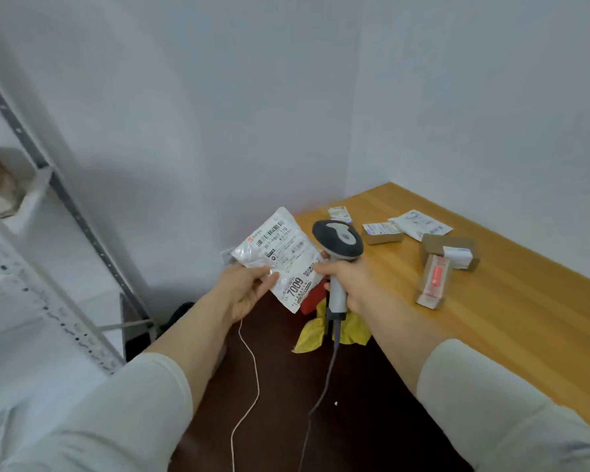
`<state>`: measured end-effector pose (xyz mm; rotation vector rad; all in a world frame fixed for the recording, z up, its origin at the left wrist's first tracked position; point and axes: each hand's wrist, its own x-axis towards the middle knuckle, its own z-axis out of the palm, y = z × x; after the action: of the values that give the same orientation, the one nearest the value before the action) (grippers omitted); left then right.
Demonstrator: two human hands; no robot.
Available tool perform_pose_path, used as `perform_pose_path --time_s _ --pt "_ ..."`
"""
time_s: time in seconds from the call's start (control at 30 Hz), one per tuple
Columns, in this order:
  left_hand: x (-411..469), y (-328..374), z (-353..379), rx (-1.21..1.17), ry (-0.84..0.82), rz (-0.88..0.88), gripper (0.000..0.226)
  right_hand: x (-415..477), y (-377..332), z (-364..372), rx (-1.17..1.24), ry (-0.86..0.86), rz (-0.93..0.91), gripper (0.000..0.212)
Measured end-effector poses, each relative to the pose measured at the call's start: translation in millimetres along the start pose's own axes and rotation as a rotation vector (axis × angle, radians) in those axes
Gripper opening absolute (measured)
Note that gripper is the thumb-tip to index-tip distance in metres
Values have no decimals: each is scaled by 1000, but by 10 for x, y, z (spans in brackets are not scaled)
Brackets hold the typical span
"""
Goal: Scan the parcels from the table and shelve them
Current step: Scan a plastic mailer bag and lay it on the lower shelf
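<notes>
Left hand point(247, 289) has the bag point(252, 255) pinched by its lower corner, thumb on top and fingers curled beneath, holding it up in the air just off the near corner of the desk point(508, 318), label point(283, 248) facing us. Right hand point(346, 281) is wrapped tight round the handle of the scanner point(338, 236), whose head sits right against the bag's right edge. That's the worry: the head looks too close and off to the side of the label, so I'd expect no read until it's pulled away and aimed square. The plastic is crinkled and shiny as well, so glare or a fold across the bars could spoil the scan, and the label seems to carry more than one barcode, so the wrong one might get picked up. It's a light corner pinch too, and a floppy bag could droop or slip. Down below, the cable point(321, 386) hangs near a loose string point(249, 369), so a turn towards the shelf point(65, 199) on the left might snag it. More parcels point(450, 250) wait on the desk.
</notes>
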<state>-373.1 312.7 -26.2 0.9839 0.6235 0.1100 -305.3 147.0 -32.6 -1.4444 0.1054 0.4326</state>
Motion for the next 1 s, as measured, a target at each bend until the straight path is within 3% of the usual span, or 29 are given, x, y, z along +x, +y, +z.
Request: perform_pose_path --time_s 0.17,0.23,0.37,0.5,0.6,0.73,1.0 --pt "-160 325 -470 42 189 111 3 -123 -21 486 -136 -125 -38 17" --pt "-195 400 -635 79 246 151 3 -182 -14 587 -242 -172 -48 20" --pt "-223 515 -933 105 322 176 29 -336 4 751 -368 -323 -7 12" --pt "-238 589 -1158 113 386 189 41 -491 56 909 -463 -382 -7 7" --pt "-279 626 -1251 118 425 199 36 -599 62 984 -513 -422 3 10" --pt "-340 649 -1308 103 454 198 12 -654 69 1050 -548 -455 -2 16" --pt "-464 709 -1394 21 523 248 21 -709 158 1058 -781 -525 -48 11"
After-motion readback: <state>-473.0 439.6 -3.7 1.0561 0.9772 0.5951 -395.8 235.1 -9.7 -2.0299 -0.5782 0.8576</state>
